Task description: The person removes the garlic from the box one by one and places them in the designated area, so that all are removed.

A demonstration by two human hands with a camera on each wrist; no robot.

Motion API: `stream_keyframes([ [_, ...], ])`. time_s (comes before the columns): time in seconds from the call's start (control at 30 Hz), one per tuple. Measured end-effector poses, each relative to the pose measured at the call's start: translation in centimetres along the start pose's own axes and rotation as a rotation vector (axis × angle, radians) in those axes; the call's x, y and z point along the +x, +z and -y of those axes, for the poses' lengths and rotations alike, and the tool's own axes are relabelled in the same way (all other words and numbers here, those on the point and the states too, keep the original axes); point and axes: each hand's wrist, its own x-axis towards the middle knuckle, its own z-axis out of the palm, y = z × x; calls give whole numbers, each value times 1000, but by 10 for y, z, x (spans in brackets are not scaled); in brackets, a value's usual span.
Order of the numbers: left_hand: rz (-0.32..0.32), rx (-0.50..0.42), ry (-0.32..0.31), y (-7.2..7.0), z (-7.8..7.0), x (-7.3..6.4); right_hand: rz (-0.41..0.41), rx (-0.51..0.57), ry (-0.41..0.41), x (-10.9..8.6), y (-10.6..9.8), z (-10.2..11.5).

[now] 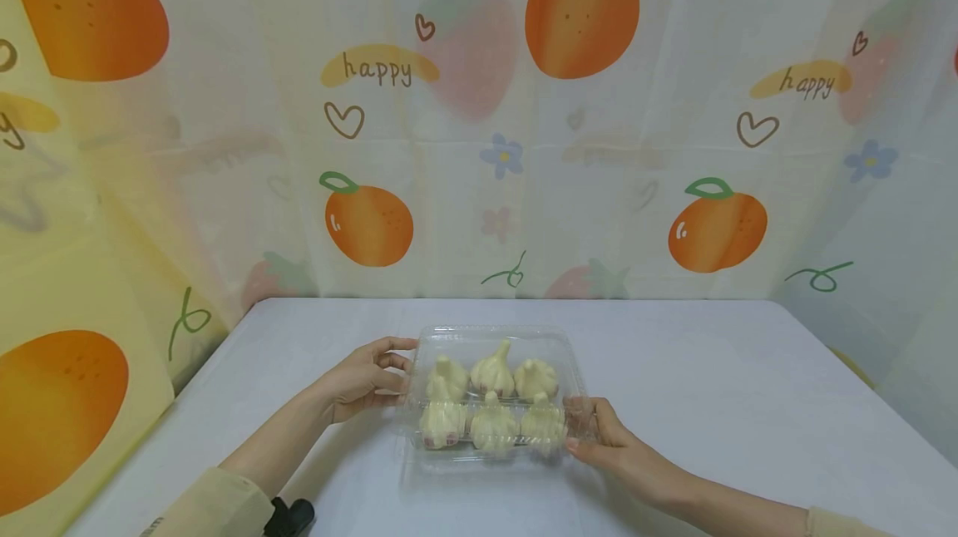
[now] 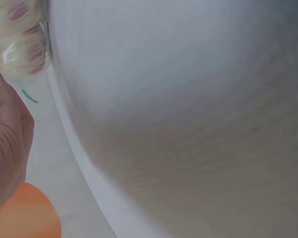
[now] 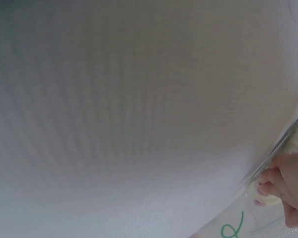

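A clear plastic clamshell box (image 1: 490, 337) with several garlic bulbs (image 1: 492, 372) in two rows is in the middle of the head view, over the white table. My left hand (image 1: 372, 379) is at the box's left side, fingers spread and reaching to its edge. In the left wrist view that hand (image 2: 7, 144) appears below purple-streaked garlic bulbs (image 2: 20, 52). With thumb and curled fingers, my right hand (image 1: 609, 441) grips the box's near right corner. The right wrist view shows this hand (image 3: 290, 186) against the box wall, partly cut off by the frame.
A white table (image 1: 696, 379) extends on both sides of the box. Behind it hangs a curtain (image 1: 456, 188) printed with oranges and strawberries. A yellow printed curtain (image 1: 67, 271) borders the left edge. A black device (image 1: 288, 516) shows at the left wrist.
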Motion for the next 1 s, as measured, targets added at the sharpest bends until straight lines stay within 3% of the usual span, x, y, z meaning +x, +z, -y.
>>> stream_keyframes([
  [0.37, 14, 2, 7, -1, 0, -1, 26, -38, -37, -1, 1, 0],
  [0.8, 13, 15, 17, -2, 1, 0, 0, -45, 16, -4, 3, 1],
  [1.0, 13, 15, 20, -1, 0, -1, 8, -39, -15, -5, 3, -1],
])
